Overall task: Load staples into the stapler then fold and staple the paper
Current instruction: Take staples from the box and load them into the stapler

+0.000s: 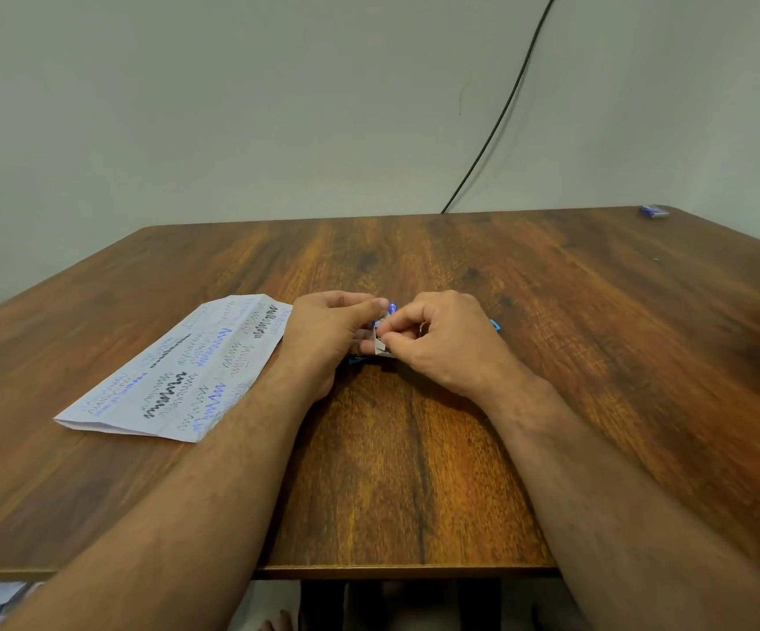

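Note:
A folded sheet of paper (177, 371) covered in blue and black scribbles lies flat on the wooden table (414, 471), left of centre. My left hand (328, 334) and my right hand (441, 343) meet at the table's middle, both pinching a small blue staple box (385, 327) with a grey flap. A blue stapler (496, 325) lies on the table under my hands; only bits of it show beside my right hand and below my left. The staples themselves are hidden.
A second small blue box (654, 211) lies at the table's far right corner. A black cable (501, 116) runs down the pale wall behind the table. The table's front edge is close to my body.

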{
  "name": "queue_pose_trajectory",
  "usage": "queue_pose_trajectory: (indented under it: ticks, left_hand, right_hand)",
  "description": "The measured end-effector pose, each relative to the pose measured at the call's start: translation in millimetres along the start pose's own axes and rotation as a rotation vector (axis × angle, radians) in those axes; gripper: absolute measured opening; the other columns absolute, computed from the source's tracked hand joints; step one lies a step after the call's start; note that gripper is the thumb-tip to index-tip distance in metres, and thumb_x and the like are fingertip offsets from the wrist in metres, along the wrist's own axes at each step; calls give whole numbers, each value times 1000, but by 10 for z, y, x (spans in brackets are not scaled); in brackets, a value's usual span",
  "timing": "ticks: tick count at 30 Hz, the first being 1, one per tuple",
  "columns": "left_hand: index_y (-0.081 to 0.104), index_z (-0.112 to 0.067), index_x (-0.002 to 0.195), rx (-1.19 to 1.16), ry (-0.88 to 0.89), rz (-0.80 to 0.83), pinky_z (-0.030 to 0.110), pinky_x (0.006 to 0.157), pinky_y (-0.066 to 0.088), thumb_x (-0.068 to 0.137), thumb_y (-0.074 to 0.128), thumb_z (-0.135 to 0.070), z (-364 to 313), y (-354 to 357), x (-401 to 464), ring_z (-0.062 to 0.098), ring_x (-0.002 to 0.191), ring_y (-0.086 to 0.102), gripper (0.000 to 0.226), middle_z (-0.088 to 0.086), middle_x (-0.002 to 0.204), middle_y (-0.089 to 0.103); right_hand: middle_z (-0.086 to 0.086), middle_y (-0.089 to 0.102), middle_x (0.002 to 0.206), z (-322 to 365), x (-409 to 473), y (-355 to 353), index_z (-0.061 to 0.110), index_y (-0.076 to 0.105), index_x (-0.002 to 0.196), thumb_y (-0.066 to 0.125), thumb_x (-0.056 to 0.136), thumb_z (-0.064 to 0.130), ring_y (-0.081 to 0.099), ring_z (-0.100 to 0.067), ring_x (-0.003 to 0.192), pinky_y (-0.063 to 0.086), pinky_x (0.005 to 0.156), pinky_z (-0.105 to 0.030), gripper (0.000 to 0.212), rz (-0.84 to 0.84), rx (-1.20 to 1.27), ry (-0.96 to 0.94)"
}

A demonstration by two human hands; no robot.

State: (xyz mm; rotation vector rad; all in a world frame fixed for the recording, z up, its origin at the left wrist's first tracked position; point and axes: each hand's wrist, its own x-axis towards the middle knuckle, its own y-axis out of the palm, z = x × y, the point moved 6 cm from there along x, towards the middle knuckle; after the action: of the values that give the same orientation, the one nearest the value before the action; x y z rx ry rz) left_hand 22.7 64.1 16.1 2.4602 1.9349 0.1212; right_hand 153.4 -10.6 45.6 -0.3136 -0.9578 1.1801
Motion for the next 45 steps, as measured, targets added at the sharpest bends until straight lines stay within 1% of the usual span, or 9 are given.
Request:
queue_pose_trajectory:
  ticks: [8,11,20,26,30,34,38,40,45]
  left_hand:
    - [72,1,102,4,3,10,22,49,54,86,77,-9,-11,23,-20,18,56,71,19,12,71,75]
    - [71,1,104,11,6,12,22,50,55,86,77,-9,-20,27,-27,16,55,70,21,11,71,75]
    - [72,1,105,9,3,11,22,52,56,87,76,-10,-25,20,-38,18,62,71,22,23,91,75]
    - [71,1,105,-17,-3,16,22,52,57,87,76,-10,-19,16,-30,19,63,72,22,23,92,76]
    - [72,1,102,-36,5,-12,22,49,55,87,76,-9,-15,14,-17,16,55,70,19,15,78,75]
    - [69,-3,104,-128,10,-49,27,56,59,86,77,-10,15,-33,34,20,64,74,20,12,80,77]
    - [71,-8,98,-164,16,-49,25,57,58,88,76,-13,18,-47,48,17,65,75,13,4,72,77]
    - [72,-8,99,-163,14,-65,24,55,56,88,75,-14,24,-55,50,16,64,74,12,4,72,77]
    - [69,-5,107,-199,7,-122,21,51,54,91,72,-14,38,-91,48,15,65,74,18,11,86,76]
  right_hand:
    - [9,65,67,-13,-14,28,27,76,80,78,80,27,55,1,57,49,60,-17,2,31,37,24]
    - [10,62,65,-33,-8,47,26,75,79,81,78,30,53,1,54,45,57,-16,7,23,44,31]
    - [13,59,70,-6,0,-2,31,69,77,78,77,27,55,3,58,40,54,-11,10,-48,28,4]
    - [10,61,65,-26,8,-11,30,67,77,74,77,24,54,1,54,41,54,-11,10,-109,51,14]
    - [5,69,62,-20,-15,-93,23,69,80,72,80,18,60,-4,46,47,47,-16,6,-222,189,79]
    - [-8,72,66,-5,-52,-129,12,68,84,68,85,4,68,-13,46,48,39,-21,8,-233,432,160]
    - [-19,72,69,-11,-49,-134,4,66,88,68,85,-2,65,-9,43,47,39,-19,7,-235,569,224]
    - [-20,73,69,-20,-46,-145,7,65,85,68,85,-3,66,-12,44,50,41,-22,10,-264,617,233]
    - [-10,78,76,-22,-73,-174,7,64,87,67,87,-3,78,-20,71,63,59,-30,11,-362,780,246]
